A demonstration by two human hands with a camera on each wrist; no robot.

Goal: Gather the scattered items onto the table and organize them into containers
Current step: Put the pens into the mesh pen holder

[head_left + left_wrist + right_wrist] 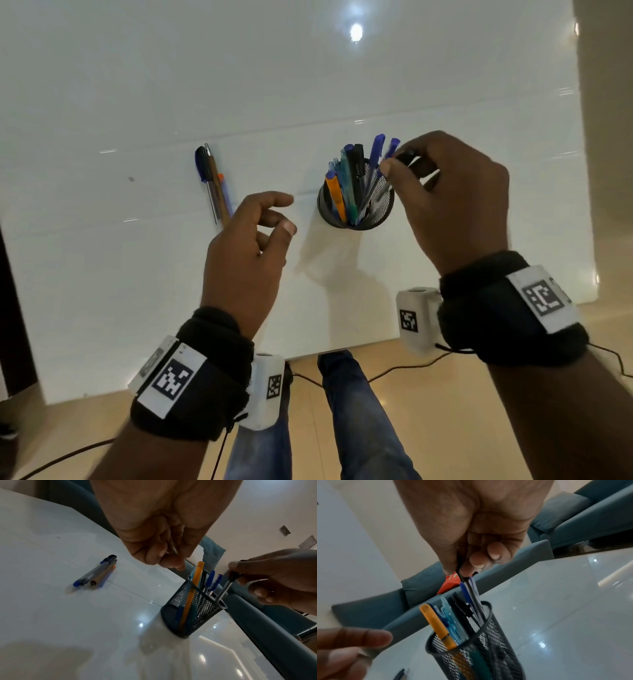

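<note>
While our right hand [452, 198] pinches the black top of a clear pen [224, 588] between thumb and fingertips, the pen's lower end sits inside the black mesh pen holder [356, 205], at the rim nearest that hand. We see the holder standing upright on the white table [137, 102], already carrying an orange pen [335, 197], a teal one, a black one and several blue-capped ones, all leaning. Our left hand [246, 246] hovers just left of the holder with its fingers loosely curled and apart, gripping nothing. Farther left of the holder, a small cluster of loose pens [212, 181] lies flat on the table, side by side and touching: one blue-capped, one brown, one with an orange tip.
</note>
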